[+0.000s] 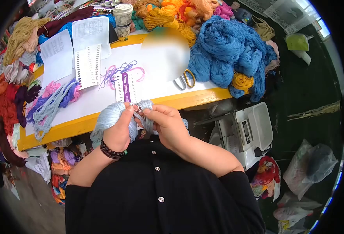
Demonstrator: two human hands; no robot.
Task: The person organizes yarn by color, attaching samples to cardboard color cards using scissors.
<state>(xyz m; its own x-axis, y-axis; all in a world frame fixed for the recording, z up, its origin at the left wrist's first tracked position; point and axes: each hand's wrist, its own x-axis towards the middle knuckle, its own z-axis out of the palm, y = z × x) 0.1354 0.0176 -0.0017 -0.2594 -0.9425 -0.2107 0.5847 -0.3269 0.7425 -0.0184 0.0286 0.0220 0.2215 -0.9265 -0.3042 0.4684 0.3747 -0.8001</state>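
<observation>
A bundle of pale blue embroidery thread (108,116) is gathered in front of my chest, at the near edge of the table. My left hand (118,132) is closed around it, thumb on top. Fingers of my right hand (166,121) pinch a looped part of the same thread, close to my left fingertips. Just beyond both hands lies a white card with punched holes and a purple "Cross Stitch" strip (126,87). Purple and pink threads (119,71) lie across the card's far end.
On the yellow-edged table (203,96) are scissors (189,78), a blue yarn heap (222,43), a paper cup (122,20), papers (57,56), a punched card (88,66) and a blue-purple skein (53,103). A white scale-like device (246,134) stands to the right. Plastic bags (310,167) lie on the floor.
</observation>
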